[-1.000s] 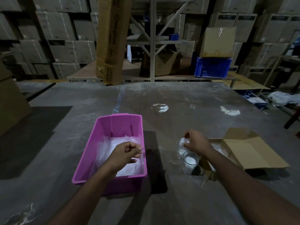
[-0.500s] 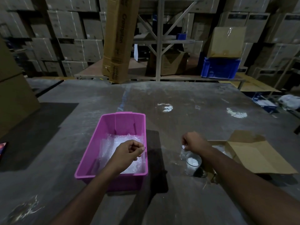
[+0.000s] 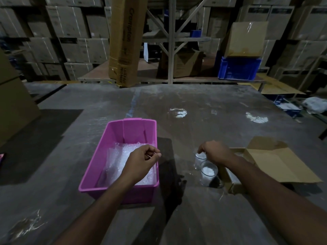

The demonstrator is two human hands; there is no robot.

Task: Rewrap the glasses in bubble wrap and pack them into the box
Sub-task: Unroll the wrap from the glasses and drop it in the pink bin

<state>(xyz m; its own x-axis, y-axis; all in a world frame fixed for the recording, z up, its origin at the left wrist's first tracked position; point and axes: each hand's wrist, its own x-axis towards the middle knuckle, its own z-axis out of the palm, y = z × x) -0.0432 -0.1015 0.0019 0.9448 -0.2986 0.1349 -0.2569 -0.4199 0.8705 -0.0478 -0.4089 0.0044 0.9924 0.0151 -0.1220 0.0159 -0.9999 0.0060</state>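
While the grey table [image 3: 194, 106] carries everything, the largest task item on it is the pink plastic bin [image 3: 99, 167], with sheets of bubble wrap [image 3: 122, 156] lying in its bottom. To the right lies the open cardboard box [image 3: 276, 163], flaps spread. Just beside the box's near corner stand two clear glasses [image 3: 208, 171], unwrapped, touching or nearly so. The right hand [image 3: 216, 152], a second ago curled around the farther glass, now rests over its rim with fingertips [image 3: 200, 150] down on it, apparently setting it down. The left hand [image 3: 141, 161] stays over the bin, thumb and forefinger pinched together, seemingly on a wrap edge, though I cannot tell. Wrapping looks about to begin.
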